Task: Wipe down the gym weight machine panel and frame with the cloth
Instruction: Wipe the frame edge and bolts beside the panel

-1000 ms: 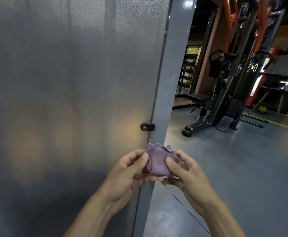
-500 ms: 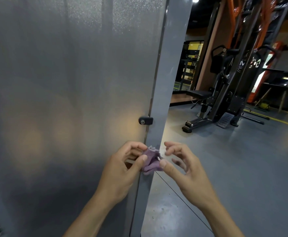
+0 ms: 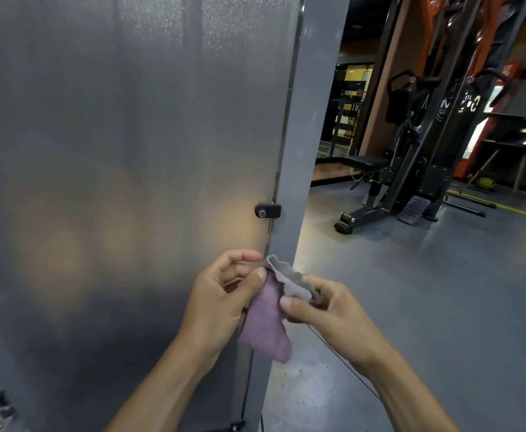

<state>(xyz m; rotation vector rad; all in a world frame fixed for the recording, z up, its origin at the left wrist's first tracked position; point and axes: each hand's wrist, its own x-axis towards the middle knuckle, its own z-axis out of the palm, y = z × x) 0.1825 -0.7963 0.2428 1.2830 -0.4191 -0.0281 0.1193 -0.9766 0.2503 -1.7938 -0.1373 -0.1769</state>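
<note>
A frosted grey panel [image 3: 124, 157] of the weight machine fills the left half of the view, edged on the right by a grey upright frame post [image 3: 311, 126]. A small black clip with a screw [image 3: 267, 211] sits where panel meets post. In front of the post, both hands hold a purple cloth [image 3: 266, 322] with a grey underside. My left hand [image 3: 221, 304] pinches its upper left corner between thumb and fingers. My right hand [image 3: 327, 310] pinches the grey upper edge. The cloth's lower part hangs loose, apart from the panel.
Grey gym floor [image 3: 427, 307] spreads to the right with a yellow line at the far edge. A black and orange weight machine with a padded seat [image 3: 411, 169] stands at the back right. A thin dark cable [image 3: 343, 360] crosses the floor beneath my right forearm.
The cloth was folded small between both hands; now it is opened out and hangs down, its grey side showing. Both hands have shifted slightly lower and apart.
</note>
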